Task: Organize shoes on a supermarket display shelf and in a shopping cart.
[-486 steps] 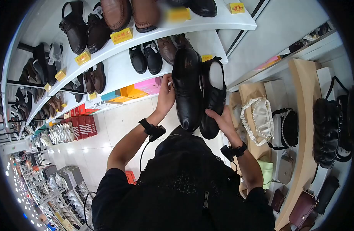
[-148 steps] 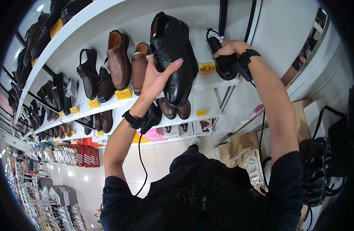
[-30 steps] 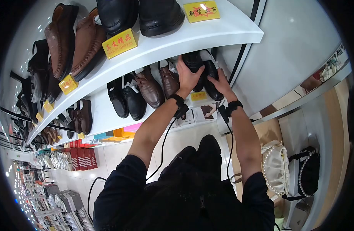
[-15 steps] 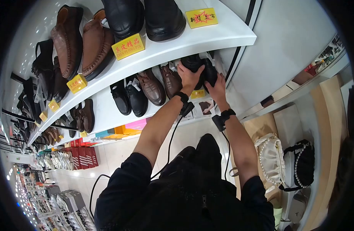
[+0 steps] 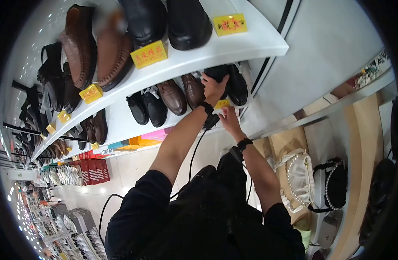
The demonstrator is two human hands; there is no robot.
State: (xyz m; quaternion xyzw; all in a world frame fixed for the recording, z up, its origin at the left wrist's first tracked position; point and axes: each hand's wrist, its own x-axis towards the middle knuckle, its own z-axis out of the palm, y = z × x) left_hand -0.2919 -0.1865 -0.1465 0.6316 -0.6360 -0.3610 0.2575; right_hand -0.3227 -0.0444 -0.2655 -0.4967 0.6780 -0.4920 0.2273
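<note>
On the lower shelf, my left hand wraps round a black leather shoe, partly hidden by the hand and the shelf above. Beside it stands its black mate, toe toward me, with nothing touching it. My right hand is just in front of the shelf edge, empty, its fingers loosely bent and apart. Close to its fingertips is a yellow sign. A brown leather shoe stands left of my left hand.
Black shoes stand further left on this shelf. The upper white shelf overhangs my hands and carries black shoes, brown loafers and yellow signs. At right, handbags sit on a low wooden shelf.
My right hand has let go of the right black shoe and drawn back toward me, below the shelf edge. That shoe now stands on the shelf; my left hand stays on the other.
</note>
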